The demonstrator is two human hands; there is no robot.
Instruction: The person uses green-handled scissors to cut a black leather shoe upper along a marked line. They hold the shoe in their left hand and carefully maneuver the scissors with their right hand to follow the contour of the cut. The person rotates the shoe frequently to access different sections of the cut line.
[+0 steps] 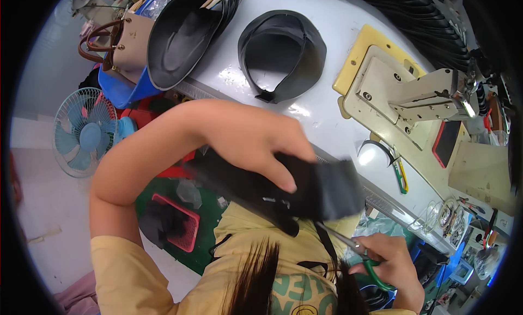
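My left hand is closed on a folded black fabric piece, held in front of my body at the table's near edge; motion blurs part of it. From its lower right side hangs a narrow black strip. In my right hand is a pair of scissors with green handles, fingers wrapped round them. The blades point up and left, their tips by the strip; whether they touch it I cannot tell. Beyond my left hand, a black ring-shaped piece rests on the white table.
A sewing machine stands at the right, with a green-and-yellow handled cutter near it. Nested black curved pieces lie far left; more black pieces line the back. Left stand a handbag, blue tub and fan.
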